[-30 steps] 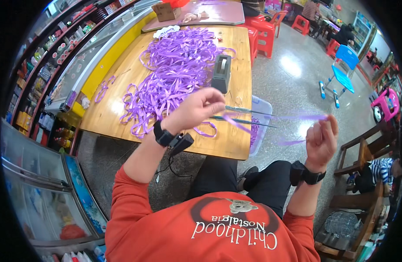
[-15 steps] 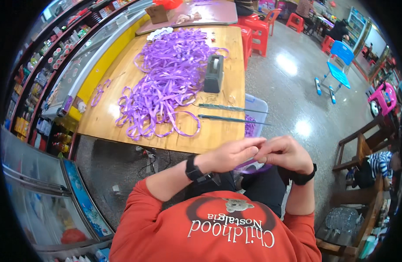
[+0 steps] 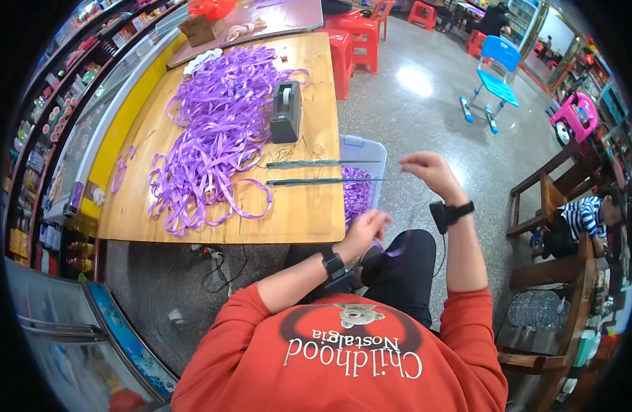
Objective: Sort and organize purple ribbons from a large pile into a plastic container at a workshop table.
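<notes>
A purple ribbon (image 3: 393,251) hangs from my left hand (image 3: 366,232), whose fingers are curled closed on it above my lap, just off the table corner. To the right and farther out, my right hand (image 3: 431,172) is raised over the floor. Its fingertips are bent together in a pinch; anything between them is too small to make out. Two thin dark rods (image 3: 309,182) stick out past the table's right edge, their tips left of my right hand. Beneath them stands a clear plastic bin (image 3: 376,152) holding small purple pieces (image 3: 357,196).
A big heap of purple ribbon loops (image 3: 216,123) covers much of the wooden table (image 3: 309,223). A black tape dispenser (image 3: 286,113) stands beside it. Red stools (image 3: 357,38), a blue chair (image 3: 498,75) and a wooden chair (image 3: 556,199) are around, with a child at the right.
My hands, together before, are now apart: the right has moved out and away, the left has stayed low with the ribbon. The whole view has shifted, with the table farther left.
</notes>
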